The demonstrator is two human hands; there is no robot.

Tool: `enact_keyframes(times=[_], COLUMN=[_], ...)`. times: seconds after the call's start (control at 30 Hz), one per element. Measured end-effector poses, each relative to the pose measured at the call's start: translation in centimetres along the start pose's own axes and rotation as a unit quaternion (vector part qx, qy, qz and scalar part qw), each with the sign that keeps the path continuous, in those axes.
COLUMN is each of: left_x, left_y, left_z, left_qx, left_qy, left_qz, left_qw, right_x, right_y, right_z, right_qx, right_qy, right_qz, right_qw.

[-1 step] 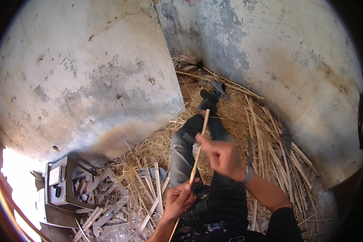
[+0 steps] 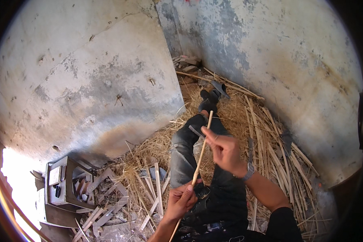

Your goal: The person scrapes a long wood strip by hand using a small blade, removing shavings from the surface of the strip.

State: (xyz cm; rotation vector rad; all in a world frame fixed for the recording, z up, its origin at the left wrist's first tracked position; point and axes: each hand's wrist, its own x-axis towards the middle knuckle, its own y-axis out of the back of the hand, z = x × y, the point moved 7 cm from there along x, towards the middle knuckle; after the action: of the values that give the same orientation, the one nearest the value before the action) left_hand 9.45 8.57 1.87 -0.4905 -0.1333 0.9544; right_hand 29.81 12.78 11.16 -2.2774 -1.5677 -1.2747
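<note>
My left hand is closed round a pale bamboo stick, near a thicker node. The stick slants up and away over my legs, and its lower end runs back beside my left forearm. My right hand is closed on a knife. Its flat, dark grey blade sticks out leftward beyond the fingers and crosses the upper part of the stick. The knife's handle is hidden in the hand, and I cannot tell whether the edge touches the stick. My right wrist wears a watch.
My outstretched legs rest on straw-like shavings. Many long split strips lie along the right wall. At the lower left stands a worn wooden box among scrap wood. A loose shoe lies by my feet. Stained walls rise close ahead.
My right hand and the knife have shifted slightly up along the stick, the blade now tilted the other way. The stick's far tip has swung a little to the right. My left hand keeps its grip.
</note>
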Motion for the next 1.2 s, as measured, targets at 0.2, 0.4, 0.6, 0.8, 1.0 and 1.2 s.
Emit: enact_keyframes(times=[0.2,0.4,0.6,0.8,1.0,1.2], left_x=[0.2,0.4,0.1,0.3,-0.6,-1.1], left_y=[1.2,1.3,1.1,2.0,1.2,1.2], left_z=[0.4,0.3,0.1,0.6,1.0,2.6], left_qx=[0.069,0.043,0.032,0.013,0.129,0.245], left_qy=[-0.012,-0.007,-0.007,-0.013,0.005,-0.012], left_qz=[0.026,0.017,0.011,0.012,0.039,0.110], left_qw=[0.997,0.999,0.999,1.000,0.991,0.963], right_x=[-2.5,-2.1,-2.1,-5.5,-5.2,-5.6], right_y=[-2.5,-2.7,-3.0,-4.9,-3.4,-3.7], right_z=[-1.2,-0.8,-1.1,-2.7,-0.3,-1.9], right_qx=[0.001,0.023,0.042,0.138,0.238,0.229], right_qy=[0.092,0.041,0.052,0.005,-0.186,-0.158], right_qz=[-0.093,-0.082,-0.121,-0.090,-0.054,-0.056], right_qw=[0.991,0.996,0.990,0.986,0.952,0.959])
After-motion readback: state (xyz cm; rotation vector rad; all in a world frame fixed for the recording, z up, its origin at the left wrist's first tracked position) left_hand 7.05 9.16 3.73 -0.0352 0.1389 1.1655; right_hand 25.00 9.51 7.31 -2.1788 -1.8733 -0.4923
